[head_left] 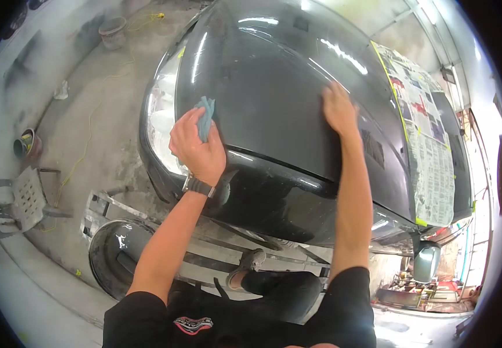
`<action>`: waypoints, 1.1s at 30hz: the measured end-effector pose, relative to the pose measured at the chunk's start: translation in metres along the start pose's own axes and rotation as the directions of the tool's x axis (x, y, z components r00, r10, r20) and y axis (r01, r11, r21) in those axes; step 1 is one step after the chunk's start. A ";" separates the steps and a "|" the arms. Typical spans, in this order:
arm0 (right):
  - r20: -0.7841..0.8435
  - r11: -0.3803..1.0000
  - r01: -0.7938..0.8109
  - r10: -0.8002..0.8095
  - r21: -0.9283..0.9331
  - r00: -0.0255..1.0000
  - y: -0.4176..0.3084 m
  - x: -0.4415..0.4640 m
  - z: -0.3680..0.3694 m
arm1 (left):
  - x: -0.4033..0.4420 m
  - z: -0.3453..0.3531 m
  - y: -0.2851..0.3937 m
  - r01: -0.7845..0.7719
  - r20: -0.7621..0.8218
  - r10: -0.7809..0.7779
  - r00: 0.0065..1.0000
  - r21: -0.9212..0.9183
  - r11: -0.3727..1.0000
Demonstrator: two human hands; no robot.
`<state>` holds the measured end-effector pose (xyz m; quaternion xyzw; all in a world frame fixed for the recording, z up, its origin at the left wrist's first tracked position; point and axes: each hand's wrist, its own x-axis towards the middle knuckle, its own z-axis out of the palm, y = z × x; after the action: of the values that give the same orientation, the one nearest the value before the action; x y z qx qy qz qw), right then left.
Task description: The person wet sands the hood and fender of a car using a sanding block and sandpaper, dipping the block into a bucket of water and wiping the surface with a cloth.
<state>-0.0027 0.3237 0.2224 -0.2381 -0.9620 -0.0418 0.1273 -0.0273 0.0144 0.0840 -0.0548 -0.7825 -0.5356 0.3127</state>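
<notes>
Two bare hands reach from the near side over a dark car hood, which lies straight ahead of the person and runs lengthwise from the headlight on the left to the newspaper covering the windshield area on the right. The left hand, with a watch on its wrist, is at the hood's near left corner, just beside the headlight. It grips a crumpled blue-green cloth between thumb and fingers; the cloth stands out on the far side and toward the right, its longer direction pointing roughly from near to far. The right hand is open and empty, palm down, fingers together and pointing away to the far left. It is over the right part of the hood, well apart from the cloth and reaching a little farther than the left hand; whether its palm presses on the surface or is slightly above it, I cannot tell. So the cloth lies with the left hand, while the hood's middle stretches between the hands. Nearer than both runs the seam, with the glossy fender below it. Past the headlight, farther left, a pale chair stands on the floor.
</notes>
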 end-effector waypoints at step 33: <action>-0.072 0.835 -0.546 0.541 -0.067 0.838 0.223 -0.147 -0.065 | 0.002 0.012 -0.024 -0.073 0.024 0.072 0.997 0.042 0.996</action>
<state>0.2424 0.4452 0.2507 -0.5053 -0.8487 -0.0506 0.1479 -0.0441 0.0147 0.0632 -0.0824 -0.7949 -0.5064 0.3240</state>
